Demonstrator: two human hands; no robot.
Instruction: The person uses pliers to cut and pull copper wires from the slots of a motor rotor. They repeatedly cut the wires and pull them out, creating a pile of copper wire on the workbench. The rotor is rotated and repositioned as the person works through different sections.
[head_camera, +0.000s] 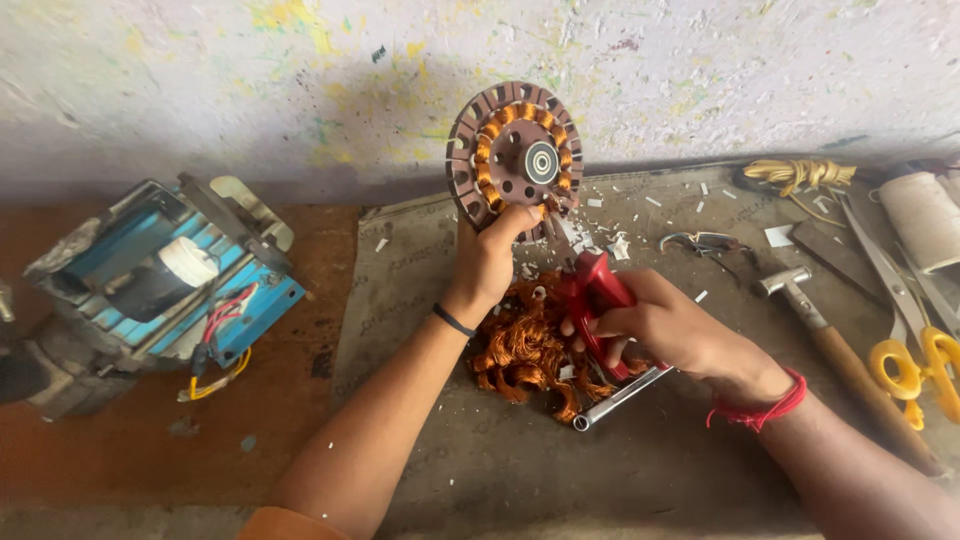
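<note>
stator (514, 150) pinched by left hand (487, 262) | right hand (668, 330) fingers clench pliers (592, 295), tips hidden

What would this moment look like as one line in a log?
left hand: holds stator upright | right hand: grips red-handled pliers at stator's lower edge | pulled copper wire heaped below | hammer, yellow scissors at right

one stator (514, 160), one hammer (835, 350), one scissors (915, 330), two hands.
</note>
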